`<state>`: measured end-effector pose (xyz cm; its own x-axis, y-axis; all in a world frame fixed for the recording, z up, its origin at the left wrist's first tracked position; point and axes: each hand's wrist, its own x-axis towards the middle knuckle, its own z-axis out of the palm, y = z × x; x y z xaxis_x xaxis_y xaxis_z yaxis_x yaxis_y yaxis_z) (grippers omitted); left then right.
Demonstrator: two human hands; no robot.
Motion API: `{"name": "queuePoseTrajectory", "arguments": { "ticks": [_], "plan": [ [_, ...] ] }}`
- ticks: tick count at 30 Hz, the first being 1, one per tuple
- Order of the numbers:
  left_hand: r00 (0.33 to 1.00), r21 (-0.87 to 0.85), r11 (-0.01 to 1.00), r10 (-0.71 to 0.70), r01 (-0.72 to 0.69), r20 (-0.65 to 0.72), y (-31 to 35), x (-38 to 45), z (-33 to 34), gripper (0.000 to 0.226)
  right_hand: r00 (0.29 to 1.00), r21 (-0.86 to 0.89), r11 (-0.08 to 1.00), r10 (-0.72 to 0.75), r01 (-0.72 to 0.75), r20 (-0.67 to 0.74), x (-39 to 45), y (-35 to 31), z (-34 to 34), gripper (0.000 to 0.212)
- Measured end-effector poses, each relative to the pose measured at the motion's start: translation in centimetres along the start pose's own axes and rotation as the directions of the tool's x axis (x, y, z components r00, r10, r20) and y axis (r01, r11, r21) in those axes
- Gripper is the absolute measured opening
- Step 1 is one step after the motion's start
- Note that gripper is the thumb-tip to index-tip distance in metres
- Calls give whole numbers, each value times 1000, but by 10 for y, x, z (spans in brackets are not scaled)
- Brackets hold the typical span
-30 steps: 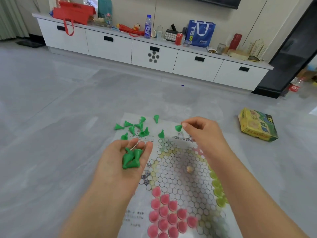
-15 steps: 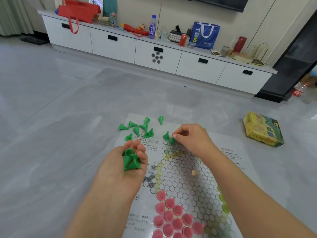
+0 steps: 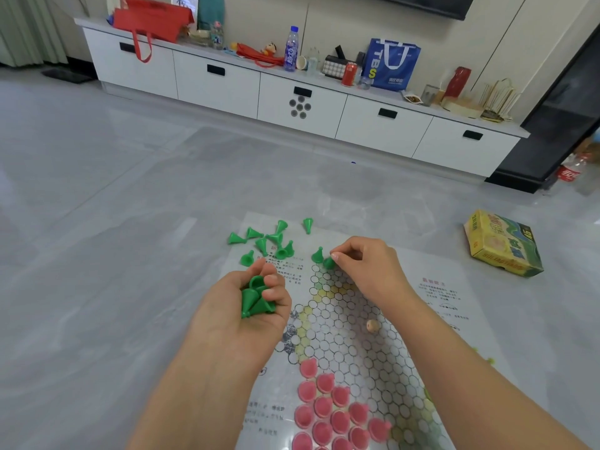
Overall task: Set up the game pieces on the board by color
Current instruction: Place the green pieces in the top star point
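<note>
Head view: right hand point(image 3: 363, 267) pinches green piece point(image 3: 328, 263) at board point(image 3: 438, 319) far corner; left hand point(image 3: 256, 303) cups spare green pieces point(image 3: 255, 298), near-left.

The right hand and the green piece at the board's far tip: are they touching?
Touching. The head view shows the right hand pinching the green piece between its fingers.

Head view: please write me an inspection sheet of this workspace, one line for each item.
Surface: grey floor; game board lies flat on it.
Job's things: pink pieces on near corner; loose green pieces by far corner; small die on board.
Clutter: game box on the floor, right of the board.
Hands: left hand holds green pieces; right hand pinches one green piece.
Cables: nothing seen.
Surroundings: white cabinet with bags, bottles.
</note>
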<state>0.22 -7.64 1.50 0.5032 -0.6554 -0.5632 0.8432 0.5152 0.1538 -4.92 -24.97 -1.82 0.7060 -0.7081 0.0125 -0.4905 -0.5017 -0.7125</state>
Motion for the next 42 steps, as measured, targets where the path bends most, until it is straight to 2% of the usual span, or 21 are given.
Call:
{"name": "queuePoseTrajectory", "arguments": {
  "ticks": [4, 9, 11, 14, 16, 17, 19, 21, 22, 23, 26, 28, 30, 33, 35, 38, 42],
  "plan": [
    [997, 9, 1000, -17, 18, -69, 1, -4, 5, 19, 1000, -8, 1000, -9, 9, 6, 0, 0, 0, 9],
    [999, 30, 1000, 10, -9, -49, 0, -4, 3, 24, 1000, -14, 1000, -17, 17, 12, 0, 0, 0, 11],
    [998, 47, 998, 44, -42, -45, -1, -5, 5, 25, 999, -15, 1000, -18, 19, 47, -2, -1, -2, 20],
    [995, 234, 968, 98, -89, -25, -4, -5, 9, 24, 997, -20, 999, -24, 25, 80, -8, -7, -8, 31],
    [985, 458, 874, 168, -162, 26, -7, -5, 9, 29, 997, -21, 997, -69, 70, 32, -16, -19, -15, 28],
    [974, 575, 789, 218, -217, 68, -8, -5, 10, 29, 995, -3, 995, -101, 101, 4, -21, -26, -20, 24],
    [932, 762, 551, 305, -339, 194, -11, -4, 7, 28, 988, 118, 981, -152, 151, 0, -36, -43, -28, 18],
    [876, 837, 322, 355, -442, 326, -14, -3, 4, 25, 977, 236, 955, -204, 182, 69, -52, -61, -30, 18],
    [857, 845, 255, 362, -470, 367, -15, -3, 2, 24, 968, 249, 948, -228, 198, 100, -59, -66, -28, 19],
    [847, 844, 228, 363, -484, 388, -16, -4, 2, 23, 963, 245, 947, -243, 210, 114, -63, -69, -24, 20],
    [853, 835, 277, 379, -475, 359, -14, -3, 2, 20, 957, 202, 951, -261, 233, 127, -66, -69, -15, 21],
    [848, 838, 264, 390, -477, 360, -11, -2, 1, 20, 952, 217, 950, -261, 224, 162, -65, -67, -13, 20],
    [823, 844, 175, 387, -507, 415, -10, -1, 1, 23, 958, 284, 942, -233, 180, 169, -65, -64, -15, 19],
    [765, 851, -84, 399, -518, 505, -12, -2, 1, 26, 958, 314, 941, -201, 130, 203, -64, -61, -14, 12],
    [726, 829, -219, 402, -515, 557, -12, -4, 1, 30, 960, 408, 912, -151, 44, 236, -63, -60, -13, 9],
    [705, 816, -286, 411, -503, 578, -10, -3, 0, 30, 960, 537, 842, -106, -52, 260, -61, -59, -15, 8],
    [660, 797, -311, 447, -518, 604, -10, -4, 1, 29, 950, 541, 838, -106, -73, 292, -62, -62, -14, 8]
  ]
}}
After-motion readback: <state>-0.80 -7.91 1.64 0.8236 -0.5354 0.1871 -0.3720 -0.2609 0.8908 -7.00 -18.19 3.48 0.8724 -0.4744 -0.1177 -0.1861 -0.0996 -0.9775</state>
